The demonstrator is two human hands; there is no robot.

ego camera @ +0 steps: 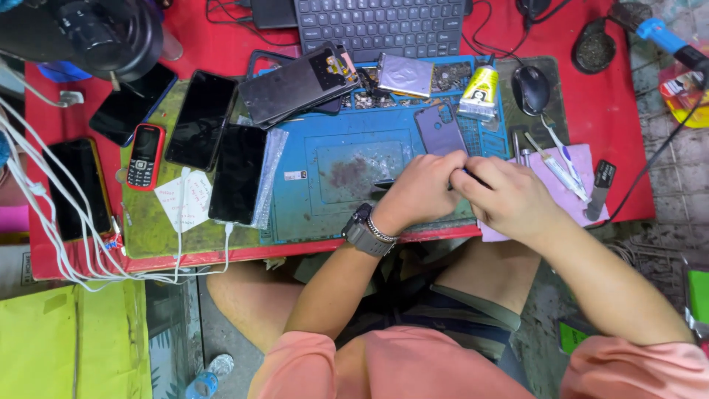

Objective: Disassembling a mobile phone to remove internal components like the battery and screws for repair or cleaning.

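Pinching one thin dark tool: left hand, right hand, both grips clenched; five phones beside.

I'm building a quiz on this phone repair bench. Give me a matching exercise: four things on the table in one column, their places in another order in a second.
Things:
1. red keypad phone
2. computer mouse
3. glue tube
4. purple phone case

Places:
A. right of the glue tube, on the table's right side
B. just above the left hand
C. left side, between dark smartphones
D. upper right part of the blue mat, below the keyboard

Pairs: 1-C, 2-A, 3-D, 4-B
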